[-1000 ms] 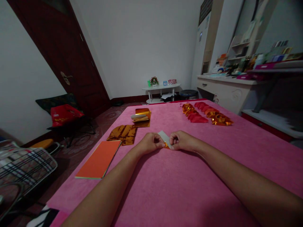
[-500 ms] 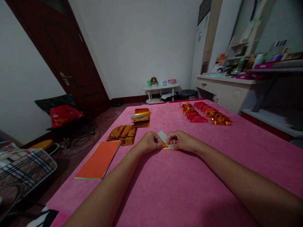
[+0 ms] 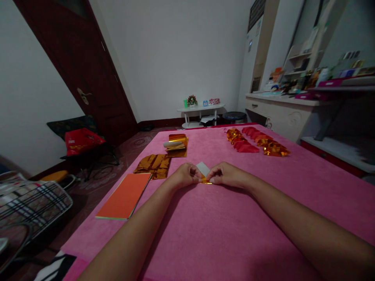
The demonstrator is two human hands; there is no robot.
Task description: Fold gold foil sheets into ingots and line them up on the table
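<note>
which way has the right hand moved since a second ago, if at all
No. The right hand sits just as far right of the gold sheets as before, pinching the small paper with the left hand; only the view shifted.

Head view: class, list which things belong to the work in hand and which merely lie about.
In hand: foil slip, pinched between left hand and right hand.
Lying about: gold sheets, orange pad, foil stack, folded pieces, red bag, basket.
</note>
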